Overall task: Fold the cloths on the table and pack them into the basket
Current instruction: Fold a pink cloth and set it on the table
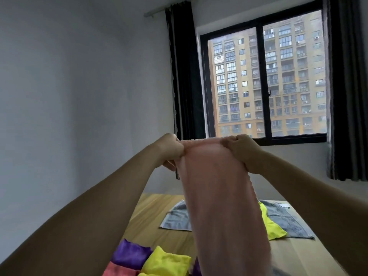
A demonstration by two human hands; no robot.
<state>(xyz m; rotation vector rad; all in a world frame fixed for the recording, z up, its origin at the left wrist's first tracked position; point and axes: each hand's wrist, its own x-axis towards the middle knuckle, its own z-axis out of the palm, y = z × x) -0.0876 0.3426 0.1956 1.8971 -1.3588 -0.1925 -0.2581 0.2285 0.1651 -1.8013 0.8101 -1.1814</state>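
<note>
Both hands, left (172, 150) and right (242, 151), pinch the top corners of the pink cloth (217, 196), hanging above the table (151, 216). Folding is starting; next, probably bring its edges together.

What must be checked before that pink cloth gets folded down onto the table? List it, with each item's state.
1. Left hand grips a top corner of the pink cloth: ok.
2. Right hand grips the other top corner: ok.
3. Cloth hangs flat, untwisted: ok.
4. Bare table to lay it on: ok, left of the grey cloth.
5. Bottom edge clear of the yellow cloth: cannot tell.
6. Basket within reach: cannot tell, not in view.
</note>
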